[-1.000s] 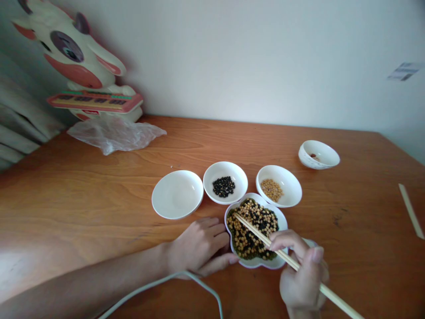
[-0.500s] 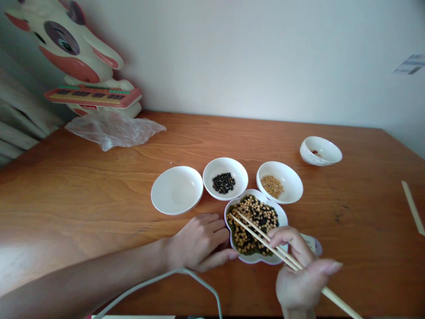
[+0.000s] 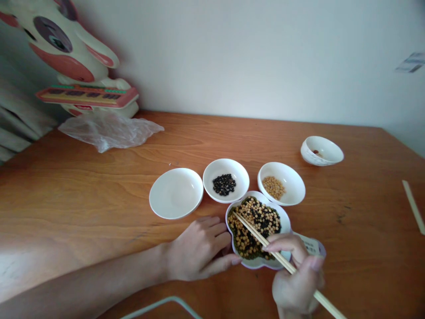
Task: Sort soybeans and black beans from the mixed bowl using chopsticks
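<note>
A scalloped white bowl [image 3: 284, 221] with a purple rim and a side handle holds mixed black and yellow beans [image 3: 262, 217]. Curled around its left side, my left hand [image 3: 201, 248] has its thumb at the rim. My right hand [image 3: 295, 279] is closed around a pair of wooden chopsticks [image 3: 262, 239], whose tips are together among the beans at the bowl's left. Whether a bean sits between the tips is too small to tell. Behind stand a round bowl of black beans [image 3: 224, 184], a round bowl of yellow beans [image 3: 273, 188] and an empty white bowl [image 3: 175, 193].
A white bowl [image 3: 322, 150] with a few small reddish bits stands at the back right. Farther right lies a pale stick [image 3: 413, 206]. A clear plastic bag [image 3: 113, 130] and a cow-shaped toy keyboard [image 3: 89, 95] occupy the back left. A cable [image 3: 159, 303] runs in front.
The chopstick tips have come together, and my right thumb has folded down onto the sticks. My left hand stays at the scalloped bowl. The view has shifted slightly.
</note>
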Demonstrator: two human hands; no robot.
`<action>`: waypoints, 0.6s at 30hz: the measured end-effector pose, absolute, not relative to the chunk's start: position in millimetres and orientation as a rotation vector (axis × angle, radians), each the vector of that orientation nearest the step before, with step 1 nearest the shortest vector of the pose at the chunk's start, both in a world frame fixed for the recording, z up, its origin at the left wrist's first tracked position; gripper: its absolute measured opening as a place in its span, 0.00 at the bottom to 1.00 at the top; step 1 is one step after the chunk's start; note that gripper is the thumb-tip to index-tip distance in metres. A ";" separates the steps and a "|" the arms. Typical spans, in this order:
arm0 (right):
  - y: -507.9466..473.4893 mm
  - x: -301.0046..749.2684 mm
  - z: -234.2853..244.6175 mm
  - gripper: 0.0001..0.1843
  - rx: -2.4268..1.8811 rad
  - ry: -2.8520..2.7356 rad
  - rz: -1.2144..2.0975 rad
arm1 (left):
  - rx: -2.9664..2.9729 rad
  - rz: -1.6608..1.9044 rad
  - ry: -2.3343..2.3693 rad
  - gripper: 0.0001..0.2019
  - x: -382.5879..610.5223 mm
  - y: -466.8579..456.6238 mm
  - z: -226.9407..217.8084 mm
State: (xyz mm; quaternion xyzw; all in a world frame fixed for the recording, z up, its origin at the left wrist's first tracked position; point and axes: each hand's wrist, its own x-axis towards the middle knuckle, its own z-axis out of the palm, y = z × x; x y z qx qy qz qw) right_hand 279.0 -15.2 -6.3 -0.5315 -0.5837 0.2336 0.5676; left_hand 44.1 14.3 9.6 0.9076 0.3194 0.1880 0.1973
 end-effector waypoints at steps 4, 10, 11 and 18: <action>-15.8 274.7 -3.7 0.37 -1.211 -1.302 0.533 | 2.552 0.540 0.907 0.19 44.8 14.3 9.0; -12.2 268.6 -0.4 0.38 -1.136 -1.210 0.510 | 2.535 0.537 0.919 0.19 45.3 14.2 8.5; -11.9 269.5 0.4 0.38 -1.113 -1.219 0.510 | 2.531 0.532 0.917 0.19 45.3 14.1 8.5; -5.4 303.3 17.3 0.37 -0.911 -1.330 0.365 | 2.419 0.511 0.898 0.16 45.3 15.3 11.1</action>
